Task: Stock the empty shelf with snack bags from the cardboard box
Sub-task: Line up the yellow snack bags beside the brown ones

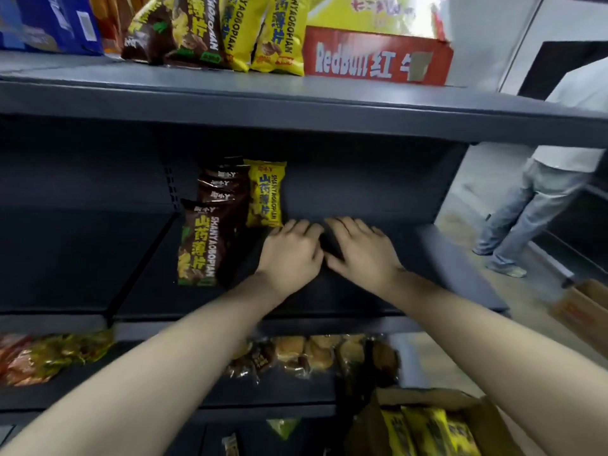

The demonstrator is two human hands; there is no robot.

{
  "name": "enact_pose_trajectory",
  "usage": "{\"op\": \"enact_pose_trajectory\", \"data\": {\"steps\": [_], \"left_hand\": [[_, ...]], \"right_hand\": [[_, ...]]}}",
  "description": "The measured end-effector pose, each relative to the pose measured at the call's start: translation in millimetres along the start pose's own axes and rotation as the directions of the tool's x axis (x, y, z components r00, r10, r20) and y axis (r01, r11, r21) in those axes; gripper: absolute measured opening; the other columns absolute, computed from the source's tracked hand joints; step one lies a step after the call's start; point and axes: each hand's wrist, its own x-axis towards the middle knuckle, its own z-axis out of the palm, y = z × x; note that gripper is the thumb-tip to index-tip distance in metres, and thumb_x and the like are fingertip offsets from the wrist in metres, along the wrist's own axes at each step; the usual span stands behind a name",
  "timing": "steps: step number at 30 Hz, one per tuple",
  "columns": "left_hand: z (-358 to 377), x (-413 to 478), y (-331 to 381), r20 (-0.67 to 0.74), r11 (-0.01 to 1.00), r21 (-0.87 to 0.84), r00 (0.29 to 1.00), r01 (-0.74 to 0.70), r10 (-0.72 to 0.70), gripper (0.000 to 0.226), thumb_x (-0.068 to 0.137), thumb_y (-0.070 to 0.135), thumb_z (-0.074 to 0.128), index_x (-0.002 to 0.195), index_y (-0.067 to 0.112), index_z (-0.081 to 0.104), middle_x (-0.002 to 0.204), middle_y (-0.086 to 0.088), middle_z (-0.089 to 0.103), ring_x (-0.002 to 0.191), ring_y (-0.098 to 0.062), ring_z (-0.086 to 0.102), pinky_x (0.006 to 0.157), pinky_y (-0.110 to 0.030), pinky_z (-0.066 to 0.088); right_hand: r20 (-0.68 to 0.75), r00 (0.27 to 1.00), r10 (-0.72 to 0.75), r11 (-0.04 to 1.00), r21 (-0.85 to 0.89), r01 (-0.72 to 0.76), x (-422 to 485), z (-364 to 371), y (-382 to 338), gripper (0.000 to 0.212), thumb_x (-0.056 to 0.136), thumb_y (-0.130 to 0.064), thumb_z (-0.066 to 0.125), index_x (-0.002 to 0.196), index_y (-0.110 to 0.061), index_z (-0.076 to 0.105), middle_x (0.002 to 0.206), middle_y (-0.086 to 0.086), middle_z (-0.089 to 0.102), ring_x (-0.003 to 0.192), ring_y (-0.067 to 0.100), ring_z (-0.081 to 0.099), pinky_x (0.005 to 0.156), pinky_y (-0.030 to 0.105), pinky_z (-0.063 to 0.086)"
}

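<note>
A dark grey shelf [378,291] at chest height holds a row of several brown snack bags [204,245] standing upright, with one yellow snack bag [266,195] to their right at the back. My left hand [291,253] and my right hand [360,248] are stretched out side by side over the shelf, just in front of and to the right of the yellow bag. Both show their backs with loosely curved fingers and hold nothing that I can see. The cardboard box [437,403] stands at the bottom right with several yellow bags [427,432] in it.
The shelf above carries brown and yellow bags [230,31], a red drinks carton [378,57] and a blue box [52,24]. The shelf below holds bread packets [316,355] and red-yellow packets [42,357]. A person in jeans [533,209] stands at right near another carton [585,307].
</note>
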Motion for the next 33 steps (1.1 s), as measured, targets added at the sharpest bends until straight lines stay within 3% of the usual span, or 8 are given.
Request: {"op": "enact_pose_trajectory", "data": {"steps": [7,11,16,19,24,28,30,33], "left_hand": [[29,-14,119,0.081,0.98,-0.157,0.987,-0.125,0.139,0.027,0.081,0.021,0.047,0.095,0.012,0.068,0.091,-0.007,0.069,0.084,-0.028,0.064,0.068,-0.033,0.05],[47,-28,177,0.103,0.96,-0.229,0.976,-0.163,0.19,0.028,0.08,0.023,0.041,0.086,0.014,0.067,0.082,-0.003,0.067,0.077,-0.026,0.065,0.058,-0.03,0.047],[85,-60,220,0.294,0.97,-0.227,0.943,-0.09,0.157,0.031,0.095,0.026,0.038,0.12,0.02,0.054,0.117,-0.002,0.061,0.104,-0.027,0.059,0.074,-0.034,0.046],[112,-82,235,0.407,0.976,-0.211,0.902,-0.058,0.142,0.026,0.093,0.025,0.04,0.113,0.019,0.054,0.112,-0.003,0.062,0.098,-0.027,0.059,0.07,-0.032,0.043],[145,-116,250,0.616,0.967,-0.241,0.783,0.083,0.087,0.019,0.094,0.027,0.041,0.103,0.017,0.054,0.107,-0.007,0.061,0.094,-0.029,0.059,0.075,-0.036,0.048],[182,-136,259,0.808,0.93,-0.167,0.586,0.326,-0.06,0.036,0.094,0.015,0.04,0.129,0.008,0.041,0.129,-0.015,0.05,0.118,-0.033,0.049,0.092,-0.036,0.04],[198,-147,262,0.869,0.89,-0.113,0.477,0.442,-0.127,0.047,0.093,0.011,0.042,0.138,0.005,0.031,0.135,-0.019,0.044,0.127,-0.032,0.041,0.102,-0.035,0.034],[222,-164,261,0.906,0.832,-0.066,0.382,0.551,-0.182,0.049,0.093,0.014,0.047,0.138,0.003,0.03,0.133,-0.02,0.046,0.123,-0.032,0.046,0.097,-0.033,0.038]], "right_hand": [[0.071,0.988,0.134,0.99,-0.04,-0.132,-121,-30,63,0.058,0.083,-0.048,0.041,0.123,-0.011,0.059,0.107,0.008,0.067,0.092,0.03,0.066,0.063,0.036,0.052],[0.141,0.965,0.223,0.97,-0.126,-0.206,-183,-38,88,0.054,0.081,-0.047,0.043,0.114,-0.01,0.063,0.1,0.008,0.067,0.088,0.03,0.066,0.06,0.036,0.052],[0.26,0.912,0.317,0.948,-0.107,-0.299,-248,-32,108,0.043,0.083,-0.041,0.051,0.107,-0.008,0.064,0.097,0.011,0.065,0.082,0.035,0.064,0.057,0.036,0.049],[0.289,0.87,0.4,0.913,-0.043,-0.405,-280,-18,111,0.036,0.084,-0.036,0.061,0.109,-0.011,0.062,0.1,0.008,0.063,0.089,0.033,0.063,0.061,0.038,0.05],[0.453,0.8,0.393,0.908,-0.054,-0.416,-327,22,111,0.041,0.083,-0.046,0.043,0.101,-0.015,0.061,0.09,0.004,0.06,0.08,0.029,0.063,0.054,0.036,0.049],[0.547,0.738,0.395,0.892,-0.034,-0.451,-353,56,109,0.031,0.082,-0.042,0.053,0.094,-0.013,0.058,0.087,0.004,0.059,0.079,0.027,0.063,0.051,0.034,0.047],[0.595,0.708,0.381,0.887,-0.017,-0.462,-361,71,107,0.032,0.087,-0.041,0.053,0.1,-0.012,0.056,0.095,0.005,0.058,0.086,0.027,0.062,0.056,0.035,0.047],[0.659,0.669,0.344,0.887,0.006,-0.462,-367,96,103,0.04,0.093,-0.043,0.044,0.117,-0.012,0.049,0.112,0.005,0.052,0.1,0.026,0.056,0.061,0.034,0.04]]}}
